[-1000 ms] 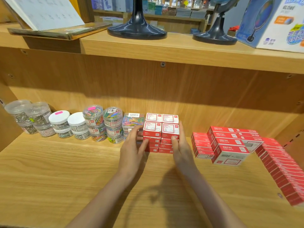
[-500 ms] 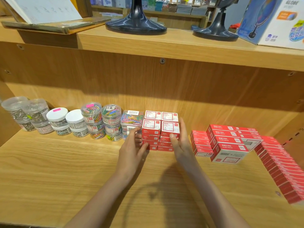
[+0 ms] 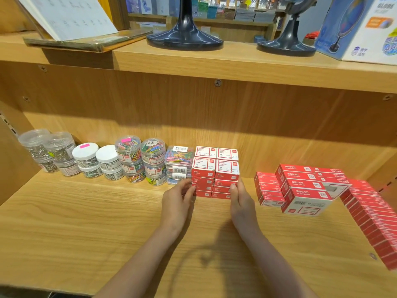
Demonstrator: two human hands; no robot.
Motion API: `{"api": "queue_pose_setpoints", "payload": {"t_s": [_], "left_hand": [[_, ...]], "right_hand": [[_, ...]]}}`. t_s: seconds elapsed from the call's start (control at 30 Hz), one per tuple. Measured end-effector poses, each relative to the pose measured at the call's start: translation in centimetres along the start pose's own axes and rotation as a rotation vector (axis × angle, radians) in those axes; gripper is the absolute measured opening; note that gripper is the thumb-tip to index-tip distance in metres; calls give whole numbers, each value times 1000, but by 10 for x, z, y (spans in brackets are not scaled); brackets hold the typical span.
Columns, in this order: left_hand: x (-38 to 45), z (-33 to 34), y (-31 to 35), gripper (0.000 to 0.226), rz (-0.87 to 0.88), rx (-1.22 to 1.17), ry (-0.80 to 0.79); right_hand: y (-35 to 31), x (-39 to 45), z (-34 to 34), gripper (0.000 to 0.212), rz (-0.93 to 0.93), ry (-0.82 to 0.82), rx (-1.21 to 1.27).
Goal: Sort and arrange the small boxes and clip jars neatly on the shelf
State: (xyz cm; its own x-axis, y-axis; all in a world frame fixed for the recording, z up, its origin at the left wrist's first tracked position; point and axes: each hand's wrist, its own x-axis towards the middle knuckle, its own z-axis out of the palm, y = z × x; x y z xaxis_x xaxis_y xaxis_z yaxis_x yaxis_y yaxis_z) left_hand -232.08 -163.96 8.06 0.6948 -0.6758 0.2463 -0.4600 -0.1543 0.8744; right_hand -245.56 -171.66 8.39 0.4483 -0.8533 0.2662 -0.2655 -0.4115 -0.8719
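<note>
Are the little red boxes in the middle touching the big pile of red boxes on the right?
Apart. The head view shows bare wooden shelf between the middle stack of red boxes and the right pile of red boxes.

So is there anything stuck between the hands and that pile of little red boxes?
No. The left hand and right hand already touch the two front corners of the stack of red paper clip boxes, with nothing between them. The stack sits close beside the clear boxes of coloured clips.

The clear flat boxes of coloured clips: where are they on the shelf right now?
In the head view, the clear boxes of coloured clips are stacked left of centre, between the coloured-clip jars and the red-and-white box stack.
</note>
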Motion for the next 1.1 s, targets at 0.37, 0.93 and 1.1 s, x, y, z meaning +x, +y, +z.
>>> {"api": "queue_pose_setpoints", "payload": {"t_s": [0.37, 0.93, 1.1], "left_hand": [[-4, -8, 9, 26, 20, -71, -14], [9, -19, 28, 19, 32, -81, -52], [0, -28, 30, 22, 53, -85, -91]], "right_hand": [[-24, 14, -18, 55, 135, -105, 317], [-28, 19, -9, 50, 159, -140, 347], [-37, 15, -28, 52, 141, -171, 234]]}}
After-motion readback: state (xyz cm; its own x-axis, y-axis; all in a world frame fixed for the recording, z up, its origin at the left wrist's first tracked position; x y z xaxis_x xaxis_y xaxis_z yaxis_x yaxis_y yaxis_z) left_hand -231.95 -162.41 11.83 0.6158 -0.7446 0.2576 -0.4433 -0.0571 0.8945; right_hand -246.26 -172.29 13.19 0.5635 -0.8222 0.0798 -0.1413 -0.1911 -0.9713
